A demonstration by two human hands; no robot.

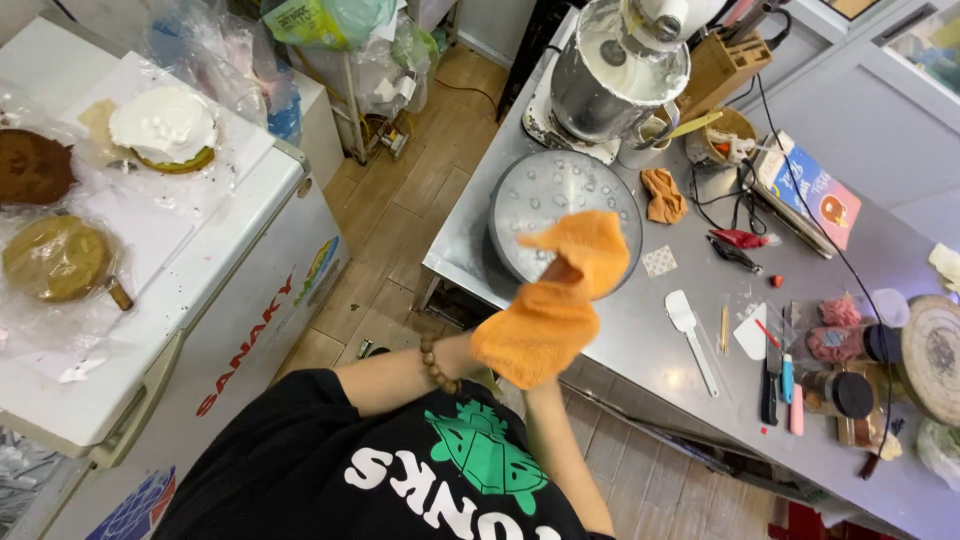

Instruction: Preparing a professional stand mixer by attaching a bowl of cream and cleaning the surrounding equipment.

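We see the steel surface carrying a round turntable. An orange cloth hangs over the turntable's near edge. Both hands sit under the cloth, hidden; left grip and right grip can't be told, though the cloth is bunched around them. Bead bracelet on left wrist.

On the far side of the steel table stands a mixer bowl of white cream, a wooden knife block just right of it. A white spatula lies nearer, dark-lidded jars further right. Left, on a white chest freezer, sits a cream-topped cake and wrapped cake layers.
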